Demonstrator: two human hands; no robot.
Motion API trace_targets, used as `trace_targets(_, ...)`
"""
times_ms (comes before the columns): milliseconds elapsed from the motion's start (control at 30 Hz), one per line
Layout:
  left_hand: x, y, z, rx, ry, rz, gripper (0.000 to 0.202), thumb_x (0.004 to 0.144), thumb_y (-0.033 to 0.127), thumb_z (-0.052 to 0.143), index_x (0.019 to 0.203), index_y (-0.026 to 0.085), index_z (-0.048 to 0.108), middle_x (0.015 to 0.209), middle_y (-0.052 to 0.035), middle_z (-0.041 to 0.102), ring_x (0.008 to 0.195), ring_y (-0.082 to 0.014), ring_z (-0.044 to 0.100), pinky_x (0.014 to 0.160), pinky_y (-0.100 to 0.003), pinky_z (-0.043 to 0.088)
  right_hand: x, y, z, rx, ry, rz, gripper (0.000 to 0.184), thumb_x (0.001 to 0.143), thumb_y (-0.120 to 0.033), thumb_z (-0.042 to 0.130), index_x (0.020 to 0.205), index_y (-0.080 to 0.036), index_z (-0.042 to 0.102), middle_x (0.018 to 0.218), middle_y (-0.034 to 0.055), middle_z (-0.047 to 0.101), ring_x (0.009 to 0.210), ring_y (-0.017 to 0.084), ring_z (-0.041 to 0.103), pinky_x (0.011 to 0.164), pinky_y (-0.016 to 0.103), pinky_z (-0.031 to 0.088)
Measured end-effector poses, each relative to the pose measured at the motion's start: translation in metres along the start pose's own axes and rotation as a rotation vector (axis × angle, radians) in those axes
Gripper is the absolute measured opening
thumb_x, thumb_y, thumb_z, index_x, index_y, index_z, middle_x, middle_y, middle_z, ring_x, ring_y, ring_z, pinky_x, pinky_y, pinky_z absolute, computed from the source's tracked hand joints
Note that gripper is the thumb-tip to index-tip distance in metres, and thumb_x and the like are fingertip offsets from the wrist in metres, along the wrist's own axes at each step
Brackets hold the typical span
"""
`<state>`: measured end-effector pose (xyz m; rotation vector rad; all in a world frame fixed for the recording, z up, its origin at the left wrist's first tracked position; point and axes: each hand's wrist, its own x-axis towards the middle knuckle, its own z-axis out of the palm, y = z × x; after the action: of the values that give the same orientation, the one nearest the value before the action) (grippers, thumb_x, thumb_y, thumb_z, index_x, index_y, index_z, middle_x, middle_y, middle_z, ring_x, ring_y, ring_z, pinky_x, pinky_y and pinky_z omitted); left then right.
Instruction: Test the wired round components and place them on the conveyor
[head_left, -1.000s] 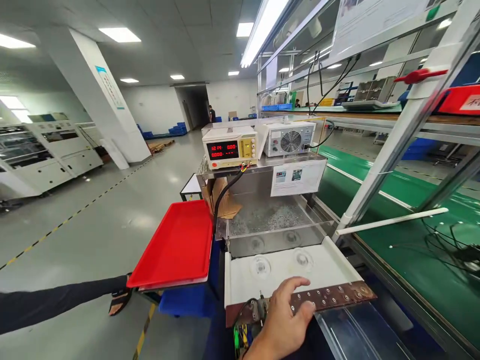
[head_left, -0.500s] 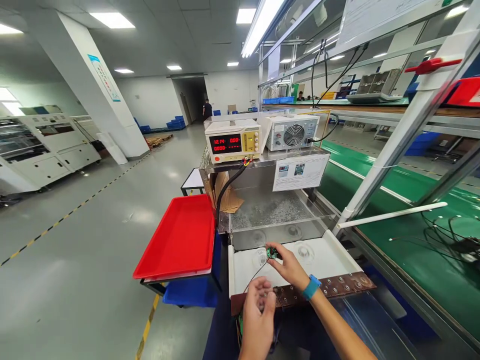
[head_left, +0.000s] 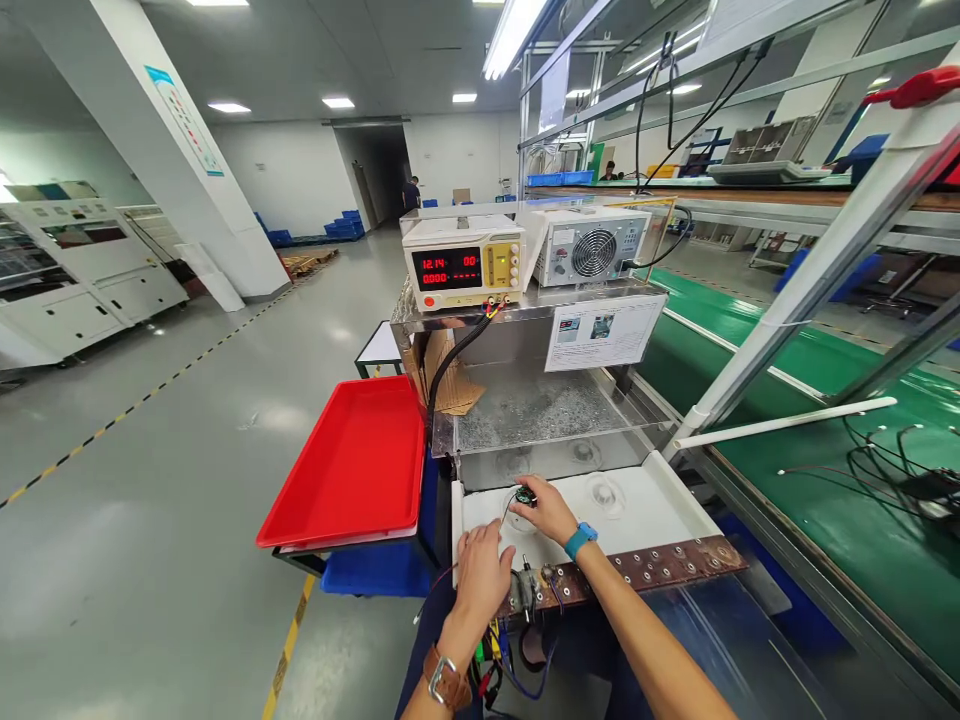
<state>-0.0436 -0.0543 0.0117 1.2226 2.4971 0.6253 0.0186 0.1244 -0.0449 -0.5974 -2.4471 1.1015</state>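
Note:
Pinched in the fingertips of my right hand [head_left: 551,513] is a small round green circuit board [head_left: 526,495], just above the white tray [head_left: 660,505]. A thin dark wire [head_left: 508,506] runs from the board down to my left hand [head_left: 484,572]. That hand's fingers are closed over the wire, whose free end appears past its left side. Below both hands lies a brown strip with metal eyelets [head_left: 652,565] along the tray's front edge. Near the left hand, several coloured cables and clips [head_left: 495,655] hang under the strip.
A red tray [head_left: 345,465] stands to the left on a stand. Behind the work spot, a power supply [head_left: 465,265] with a lit red display and a grey fan unit [head_left: 592,250] sit on a metal shelf. A green conveyor [head_left: 832,510] runs along the right.
My left hand has moved up and closer to the board, its fingers now over the wire. The right hand has shifted slightly left and tilted the board. The view has shifted a little.

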Motion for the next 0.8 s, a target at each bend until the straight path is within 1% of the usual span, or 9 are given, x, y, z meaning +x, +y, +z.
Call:
trace_targets(33,0.004,0.002,-0.005,0.049,-0.062,-0.016,0.033,0.089,0.023,0.044,0.115,0.012,0.06,0.11,-0.0135,0.067,0.111,-0.0269,0.059,0.098,-0.04,0.038,0.002,0.002,0.001,-0.082,-0.016,0.031,0.04,0.08,-0.034,0.067,0.116,-0.018,0.058,0.112,0.0085,0.06,0.101,0.02,0.059,0.088,0.03,0.043)
trace_targets(100,0.009,0.005,-0.017,0.108,-0.101,-0.055,0.03,0.094,0.025,0.036,0.103,0.015,0.063,0.096,-0.0106,0.07,0.096,-0.0244,0.065,0.083,-0.034,0.041,0.006,0.004,0.003,-0.257,-0.061,0.1,0.035,0.084,-0.038,0.063,0.112,-0.018,0.059,0.11,0.008,0.06,0.094,0.02,0.06,0.081,0.028,0.043)
trace_targets(200,0.005,0.012,-0.034,0.148,-0.118,-0.088,0.031,0.096,0.03,0.034,0.101,0.019,0.062,0.093,-0.0087,0.07,0.092,-0.0244,0.066,0.07,-0.03,0.037,0.012,-0.001,0.004,-0.46,-0.104,0.162,0.034,0.087,-0.048,0.059,0.104,-0.019,0.059,0.108,0.0079,0.059,0.089,0.02,0.062,0.073,0.028,0.041)
trace_targets(367,-0.021,0.019,-0.051,0.207,-0.279,-0.071,0.028,0.093,0.027,0.037,0.094,0.02,0.064,0.094,-0.0091,0.071,0.095,-0.026,0.065,0.068,-0.03,0.033,0.017,-0.01,0.009,-0.66,-0.152,0.189,0.048,0.087,-0.06,0.053,0.105,-0.016,0.056,0.102,0.0126,0.064,0.089,0.026,0.065,0.07,0.03,0.042)
trace_targets(500,-0.048,0.016,-0.063,0.235,-0.363,-0.093,0.029,0.092,0.025,0.034,0.091,0.019,0.062,0.097,-0.0111,0.07,0.095,-0.0279,0.064,0.071,-0.032,0.035,0.017,-0.011,0.014,-0.713,-0.192,0.202,0.059,0.087,-0.067,0.048,0.109,-0.013,0.057,0.092,0.0151,0.069,0.086,0.029,0.066,0.069,0.033,0.044)
trace_targets(567,-0.06,0.012,-0.067,0.178,-0.4,-0.1,0.027,0.092,0.026,0.034,0.085,0.019,0.059,0.092,-0.0105,0.07,0.091,-0.0264,0.064,0.071,-0.032,0.036,0.017,-0.011,0.014,-0.701,-0.202,0.234,0.066,0.086,-0.071,0.045,0.11,-0.012,0.058,0.089,0.0158,0.069,0.085,0.031,0.067,0.068,0.034,0.045)
trace_targets(667,-0.073,0.007,-0.065,-0.026,-0.491,-0.092,0.024,0.089,0.026,0.035,0.073,0.02,0.052,0.067,-0.0048,0.065,0.073,-0.02,0.063,0.07,-0.029,0.039,0.018,-0.011,0.014,-0.672,-0.215,0.262,0.07,0.084,-0.074,0.044,0.112,-0.011,0.059,0.088,0.0166,0.069,0.086,0.031,0.067,0.07,0.034,0.045)
trace_targets(733,-0.077,0.006,-0.056,-0.214,-0.583,-0.142,0.023,0.088,0.032,0.035,0.073,0.02,0.048,0.053,-0.0001,0.056,0.053,-0.0155,0.055,0.06,-0.026,0.039,0.018,-0.012,0.012,-0.657,-0.216,0.276,0.07,0.083,-0.075,0.045,0.111,-0.012,0.06,0.09,0.0171,0.069,0.088,0.031,0.066,0.071,0.034,0.045)
trace_targets(800,-0.078,0.007,-0.045,-0.435,-0.671,-0.215,0.031,0.087,0.048,0.036,0.078,0.02,0.047,0.048,0.0034,0.05,0.037,-0.0116,0.041,0.043,-0.023,0.031,0.017,-0.011,0.01,-0.628,-0.213,0.294,0.068,0.082,-0.074,0.046,0.109,-0.014,0.061,0.092,0.0163,0.069,0.089,0.03,0.066,0.072,0.033,0.044)
